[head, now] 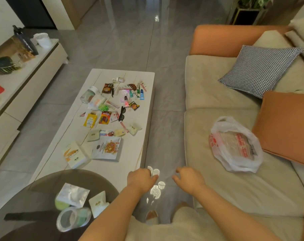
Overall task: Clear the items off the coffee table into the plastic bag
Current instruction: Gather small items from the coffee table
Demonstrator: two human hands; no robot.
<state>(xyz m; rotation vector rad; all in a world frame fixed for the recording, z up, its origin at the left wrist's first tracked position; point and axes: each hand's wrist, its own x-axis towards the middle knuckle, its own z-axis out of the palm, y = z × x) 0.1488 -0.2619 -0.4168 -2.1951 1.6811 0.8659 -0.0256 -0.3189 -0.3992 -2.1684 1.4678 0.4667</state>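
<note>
Bag: the white plastic bag (234,145) with red print lies on the beige sofa seat (217,185), just beside an orange cushion (285,126). Its mouth is open and something flat lies inside.
Bag and hands: the bag is off to the right of both hands and farther from the person. No finger touches it. The right hand is the nearer one.
Left hand: the left hand (141,180) hangs over the near right corner of the coffee table (64,129). Its fingers are loosely curled downward. It holds nothing that I can see.
Right hand: the right hand (188,179) hangs over the floor gap between the table and the sofa. Its fingers are bent a little and spread apart. It holds nothing.
Table things: many small packets and other bits lie spread on the white table, well away from both hands. Among them are a yellow packet (90,120), a red packet (105,117), black sunglasses (122,113), a clear jar (89,94) lying on its side, and a big flat food pouch (107,148).
Round table: a dark round table (34,193) sits near the person on the left. On it are a silver packet (72,196) and another clear jar (72,218).
Sofa: a checked pillow (259,70) lies farther back on it.
</note>
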